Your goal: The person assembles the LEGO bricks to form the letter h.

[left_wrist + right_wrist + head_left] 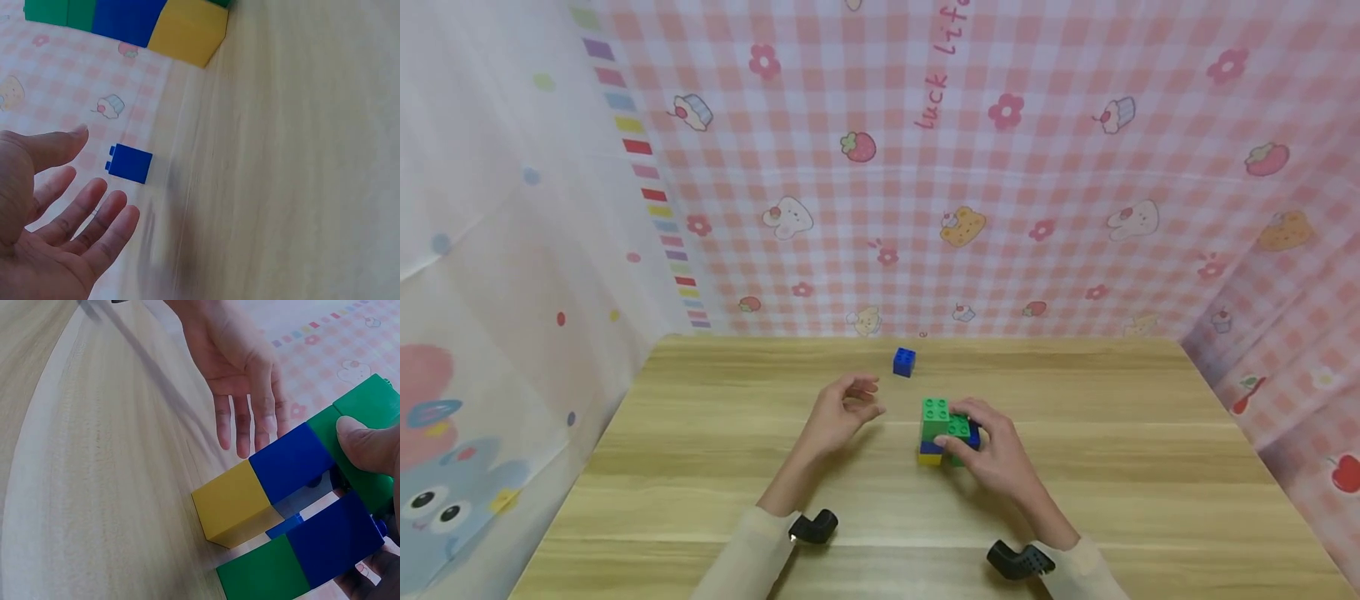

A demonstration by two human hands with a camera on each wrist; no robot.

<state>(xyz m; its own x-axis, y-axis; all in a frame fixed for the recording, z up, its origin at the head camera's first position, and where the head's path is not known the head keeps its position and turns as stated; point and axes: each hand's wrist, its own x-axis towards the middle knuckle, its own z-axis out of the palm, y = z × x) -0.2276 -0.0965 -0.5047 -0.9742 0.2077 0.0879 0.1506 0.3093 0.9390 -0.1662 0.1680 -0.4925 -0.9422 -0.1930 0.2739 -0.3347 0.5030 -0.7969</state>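
Note:
My right hand grips a structure of toy building blocks, its thumb pressed on a green block. In the right wrist view, one leg of the structure has a yellow block at the bottom under a blue block. The other leg pairs a green block with a blue block above it. Left of the structure, my left hand holds nothing; its fingers are loosely bent, thumb apart. A single blue block stands beyond the left fingertips, studs up.
The wooden table reaches back to a pink checked cloth hanging behind it. A pale cloth hangs along the left side. Each wrist carries a black camera mount, such as the left one.

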